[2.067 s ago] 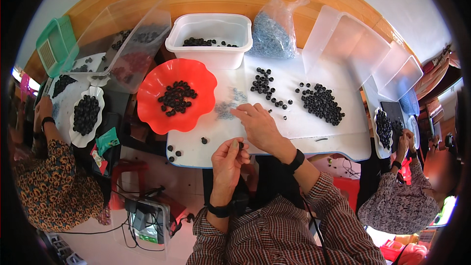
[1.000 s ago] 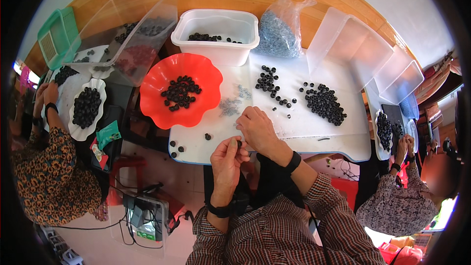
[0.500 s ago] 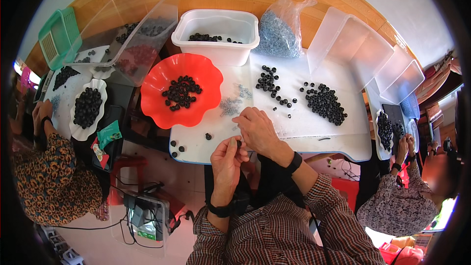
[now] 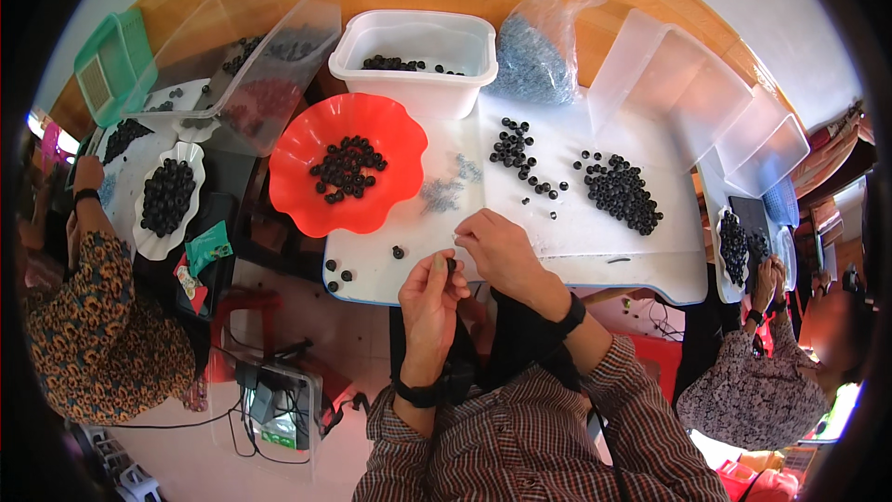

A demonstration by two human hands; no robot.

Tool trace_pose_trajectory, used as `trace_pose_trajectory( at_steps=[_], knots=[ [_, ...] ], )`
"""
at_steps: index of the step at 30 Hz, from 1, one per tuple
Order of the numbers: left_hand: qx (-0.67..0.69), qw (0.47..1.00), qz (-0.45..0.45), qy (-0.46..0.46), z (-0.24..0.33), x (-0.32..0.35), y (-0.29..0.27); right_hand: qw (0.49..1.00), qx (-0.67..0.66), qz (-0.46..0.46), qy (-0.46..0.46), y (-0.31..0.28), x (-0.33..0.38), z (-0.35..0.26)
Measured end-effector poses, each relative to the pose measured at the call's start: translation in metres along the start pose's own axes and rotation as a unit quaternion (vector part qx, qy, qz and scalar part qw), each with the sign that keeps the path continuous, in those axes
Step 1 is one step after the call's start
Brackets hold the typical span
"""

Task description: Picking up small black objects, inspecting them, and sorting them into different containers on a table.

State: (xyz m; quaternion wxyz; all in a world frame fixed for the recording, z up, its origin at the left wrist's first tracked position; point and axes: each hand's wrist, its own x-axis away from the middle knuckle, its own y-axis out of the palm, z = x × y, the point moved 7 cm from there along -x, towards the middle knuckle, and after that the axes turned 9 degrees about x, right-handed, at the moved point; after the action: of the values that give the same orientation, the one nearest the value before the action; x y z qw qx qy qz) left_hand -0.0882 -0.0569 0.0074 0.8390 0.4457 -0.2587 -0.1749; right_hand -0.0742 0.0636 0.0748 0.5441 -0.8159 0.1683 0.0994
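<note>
My left hand, near the table's front edge, is closed with a small black round part pinched between thumb and fingers. Just above and to its right is my right hand, thumb and fingertips pressed together; whatever they hold is too small to make out. Beyond my fingers lies a scatter of tiny clear pieces on the white table. Several black round parts sit at the table's left front corner. To the left, a red scalloped bowl holds more of them.
A heap of black parts and a looser group lie to the right. At the back stand a white tub, a bag of clear pieces and clear plastic bins. Co-workers sit left and right.
My right hand has drawn back slightly from the clear pieces, its fingertips now pinched near my left hand. The left co-worker's hand has risen.
</note>
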Motion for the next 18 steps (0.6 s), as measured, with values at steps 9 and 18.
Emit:
trace_pose_trajectory(
  at_steps=[9, 18],
  knots=[
    [-0.024, 1.000, -0.008, 0.015, -0.004, -0.002, -0.001, 0.994, -0.084, -0.075, -0.002, -0.019, 0.023, -0.013],
    [-0.120, 0.992, -0.026, 0.021, -0.006, 0.002, 0.000, 0.994, -0.079, -0.076, -0.013, -0.022, 0.031, -0.009]
  ],
)
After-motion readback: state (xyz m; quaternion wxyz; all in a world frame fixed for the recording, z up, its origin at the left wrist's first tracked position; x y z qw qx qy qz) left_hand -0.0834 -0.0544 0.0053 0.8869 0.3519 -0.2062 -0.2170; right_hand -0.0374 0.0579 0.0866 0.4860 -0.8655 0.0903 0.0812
